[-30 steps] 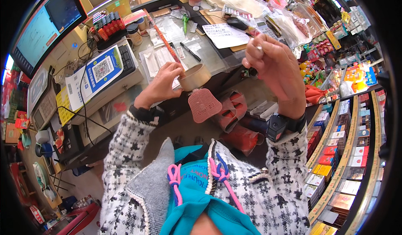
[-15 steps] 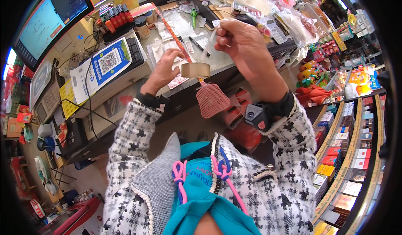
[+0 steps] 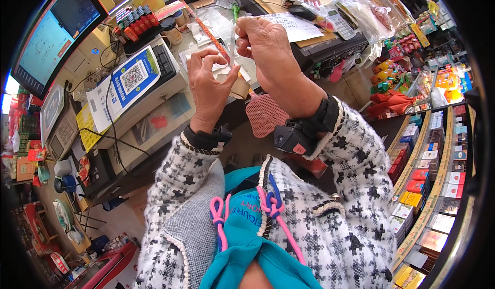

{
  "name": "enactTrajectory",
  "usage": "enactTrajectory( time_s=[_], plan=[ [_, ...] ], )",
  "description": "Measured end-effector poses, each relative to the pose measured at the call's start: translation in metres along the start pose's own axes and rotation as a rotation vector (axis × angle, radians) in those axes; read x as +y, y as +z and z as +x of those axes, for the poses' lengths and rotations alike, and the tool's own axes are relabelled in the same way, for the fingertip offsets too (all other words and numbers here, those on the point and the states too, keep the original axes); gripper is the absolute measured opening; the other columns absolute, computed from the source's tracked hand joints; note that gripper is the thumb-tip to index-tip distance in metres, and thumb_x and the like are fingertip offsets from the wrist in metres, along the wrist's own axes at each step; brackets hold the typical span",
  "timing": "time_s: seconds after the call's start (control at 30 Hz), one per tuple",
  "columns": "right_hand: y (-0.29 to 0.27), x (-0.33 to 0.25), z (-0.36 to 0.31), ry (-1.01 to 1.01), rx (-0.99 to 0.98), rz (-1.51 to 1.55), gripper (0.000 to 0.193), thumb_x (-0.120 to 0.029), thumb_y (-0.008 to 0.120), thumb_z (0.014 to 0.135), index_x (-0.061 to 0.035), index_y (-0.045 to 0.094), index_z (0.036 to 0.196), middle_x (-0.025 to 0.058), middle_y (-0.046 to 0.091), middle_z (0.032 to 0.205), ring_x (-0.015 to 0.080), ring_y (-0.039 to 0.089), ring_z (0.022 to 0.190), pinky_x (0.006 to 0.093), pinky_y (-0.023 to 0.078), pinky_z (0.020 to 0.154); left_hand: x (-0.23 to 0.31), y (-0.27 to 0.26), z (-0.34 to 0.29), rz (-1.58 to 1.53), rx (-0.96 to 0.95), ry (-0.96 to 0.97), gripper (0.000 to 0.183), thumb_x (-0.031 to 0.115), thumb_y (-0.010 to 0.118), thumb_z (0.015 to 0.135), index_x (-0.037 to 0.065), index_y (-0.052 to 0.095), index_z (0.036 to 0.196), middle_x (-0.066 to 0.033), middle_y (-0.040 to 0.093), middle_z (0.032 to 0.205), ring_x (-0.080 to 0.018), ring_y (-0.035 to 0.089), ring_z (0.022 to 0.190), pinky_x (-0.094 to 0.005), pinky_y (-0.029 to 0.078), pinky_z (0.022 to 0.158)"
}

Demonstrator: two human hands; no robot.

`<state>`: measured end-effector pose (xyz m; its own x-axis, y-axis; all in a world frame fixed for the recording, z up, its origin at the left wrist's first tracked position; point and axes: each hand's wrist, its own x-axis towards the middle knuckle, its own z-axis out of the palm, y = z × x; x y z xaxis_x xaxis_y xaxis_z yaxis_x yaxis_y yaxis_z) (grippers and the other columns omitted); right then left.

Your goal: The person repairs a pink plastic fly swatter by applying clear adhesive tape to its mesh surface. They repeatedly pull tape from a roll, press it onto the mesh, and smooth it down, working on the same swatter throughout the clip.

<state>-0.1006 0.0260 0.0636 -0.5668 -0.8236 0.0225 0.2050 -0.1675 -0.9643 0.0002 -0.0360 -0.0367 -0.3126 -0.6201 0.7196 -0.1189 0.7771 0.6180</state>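
My right hand (image 3: 265,49) pinches a strip of clear tape (image 3: 232,44), which hangs toward the left hand. My left hand (image 3: 209,85) is open, fingers curled and thumb apart from them, close beside the strip. Just behind the left thumb, at the counter's edge, sits a roll of tape (image 3: 240,88), partly hidden by that hand. A fly swatter lies across the counter's edge: its pink mesh head (image 3: 266,115) juts out below my right wrist, and its orange patterned handle (image 3: 198,21) runs away to the upper left behind my left fingers.
A monitor (image 3: 56,36) stands at the far left, beside a rack of lighters (image 3: 138,26) and a blue payment-code card (image 3: 135,78). A handwritten sheet (image 3: 295,26), a mouse (image 3: 302,12) and a calculator (image 3: 341,23) lie right of my hands. Shelves of small boxes (image 3: 420,186) line the right side.
My right hand has moved left with the tape strip, close to my left hand. The left hand's fingers and thumb now face the strip. The handwritten sheet has come into sight.
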Motion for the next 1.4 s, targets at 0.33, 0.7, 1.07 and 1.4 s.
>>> enactTrajectory(
  time_s=[0.33,0.7,1.07,1.4],
  plan=[
    [0.01,-0.002,0.015,-0.156,-0.042,-0.173,0.022,-0.022,0.067,0.09,-0.0015,0.061,0.085,0.0002,0.058,0.071,0.0052,0.049,0.059,0.0204,0.042,0.057,0.002,-0.013,0.024,-0.096,0.034,0.054,0.013,0.005,0.077,0.073,0.003,0.064,0.076,-0.0077,0.061,0.095,-0.025,0.055,0.091,-0.035,0.044,0.081],
    [-0.056,-0.023,0.038,-0.327,-0.08,-0.087,0.023,-0.025,0.057,0.097,-0.0031,0.062,0.103,0.0036,0.066,0.078,0.0041,0.054,0.063,0.0187,0.047,0.062,0.021,-0.036,0.067,-0.428,-0.106,-0.159,0.014,0.007,0.07,0.086,-0.004,0.066,0.079,-0.0056,0.06,0.098,-0.0111,0.058,0.084,-0.0259,0.05,0.075],
    [-0.034,-0.026,0.028,-0.155,-0.369,-0.202,0.034,-0.032,0.072,0.087,-0.0017,0.071,0.101,0.0016,0.067,0.09,0.0076,0.057,0.086,0.0238,0.044,0.078,0.033,-0.051,0.087,-0.338,-0.235,0.032,0.011,0.009,0.063,0.091,-0.001,0.068,0.088,-0.0061,0.057,0.099,-0.0126,0.057,0.09,-0.0273,0.05,0.074],
    [-0.018,-0.04,0.033,-0.27,-0.387,-0.252,0.021,-0.018,0.073,0.086,-0.002,0.067,0.098,0.0001,0.066,0.09,0.0065,0.057,0.085,0.0223,0.044,0.079,0.041,-0.046,0.082,-0.397,-0.326,-0.023,0.009,0.005,0.063,0.091,-0.004,0.066,0.091,-0.0043,0.056,0.101,-0.0111,0.056,0.092,-0.0231,0.049,0.079]
  ],
)
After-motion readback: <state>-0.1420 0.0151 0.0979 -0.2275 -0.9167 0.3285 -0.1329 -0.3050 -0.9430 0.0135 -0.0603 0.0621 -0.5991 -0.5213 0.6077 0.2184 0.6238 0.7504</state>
